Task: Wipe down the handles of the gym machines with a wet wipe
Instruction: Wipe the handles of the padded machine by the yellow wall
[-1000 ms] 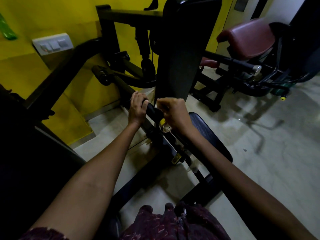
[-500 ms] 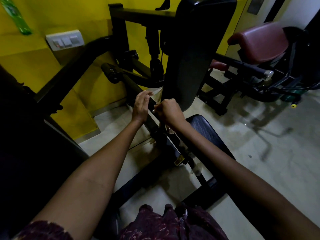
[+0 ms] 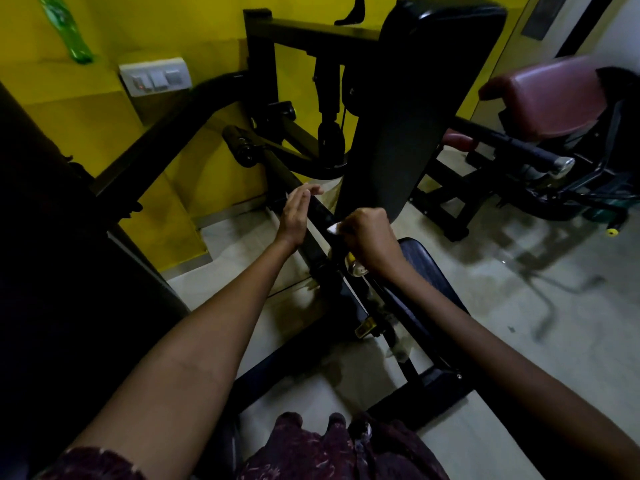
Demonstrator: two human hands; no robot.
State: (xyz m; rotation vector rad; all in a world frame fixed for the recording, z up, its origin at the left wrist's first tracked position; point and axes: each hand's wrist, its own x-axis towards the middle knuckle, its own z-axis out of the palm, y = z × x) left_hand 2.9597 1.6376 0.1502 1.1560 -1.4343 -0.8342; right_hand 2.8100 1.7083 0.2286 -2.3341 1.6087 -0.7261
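Observation:
A black machine handle bar (image 3: 320, 212) slants from a round black end cap (image 3: 242, 149) down toward a black seat pad (image 3: 420, 268). My right hand (image 3: 367, 237) is closed around the bar's lower stretch, with a white wet wipe (image 3: 333, 229) peeking out at the thumb side. A shiny metal knob (image 3: 356, 268) shows just under this hand. My left hand (image 3: 297, 211) hovers beside the bar's left side, fingers straight and apart, holding nothing.
A tall black back pad (image 3: 426, 98) rises right behind the hands. A second machine with a maroon pad (image 3: 554, 95) and a chrome-tipped bar (image 3: 561, 166) stands at right. Yellow wall with a switch plate (image 3: 156, 77) at left. A dark frame (image 3: 52, 271) crowds the left side.
My left hand let go of the bar and opened beside it. My right hand stayed clenched on the bar and the white wipe now shows at its edge. The view shifted left.

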